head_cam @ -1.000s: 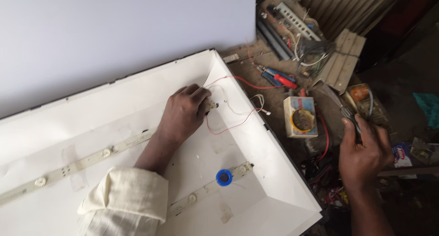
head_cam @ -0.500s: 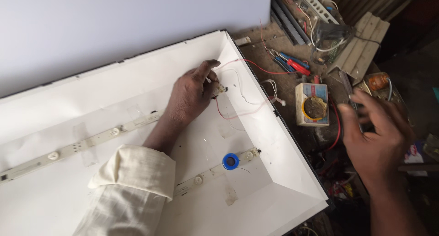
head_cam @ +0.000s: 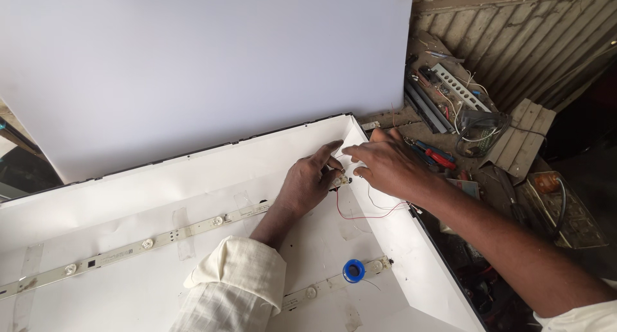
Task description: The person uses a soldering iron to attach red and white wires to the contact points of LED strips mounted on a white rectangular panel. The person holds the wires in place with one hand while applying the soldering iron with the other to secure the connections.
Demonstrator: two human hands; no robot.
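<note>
- Where the long white strip of small round lights (head_cam: pixel 148 244) ends near the right side of the wide white shallow tray-like panel (head_cam: pixel 128 197), both hands meet, touching or all but touching each other.
- The left hand (head_cam: pixel 308 181) lies palm down on the panel, its fingers curled onto the strip's end, forefinger stretched toward the panel's far corner; a rolled cream sleeve (head_cam: pixel 234 287) covers the forearm.
- The right hand (head_cam: pixel 385 165) reaches in from the right over the panel's sloped rim, fingertips pinched together at the same strip end; whether they grip the strip itself or a wire cannot be told.
- A thin red wire (head_cam: pixel 366 213) loops from under the hands across the panel toward its right rim, with a thin white wire (head_cam: pixel 379 203) beside it.
- A second, shorter strip of lights (head_cam: pixel 328 286) lies nearer the wearer, and a small blue spool (head_cam: pixel 353 271) rests on it, well apart from the hands.
- Clear tape patches (head_cam: pixel 182 232) hold the long strip to the panel.
- A large plain white sheet (head_cam: pixel 193 68) leans up behind the panel.
- To the right, the cluttered desk (head_cam: pixel 508 197) carries a red-handled tool and a blue-handled tool (head_cam: pixel 434 155), a grey perforated metal strip (head_cam: pixel 459 88), a tangle of wires (head_cam: pixel 479 129) and a green circuit board (head_cam: pixel 572 216).
</note>
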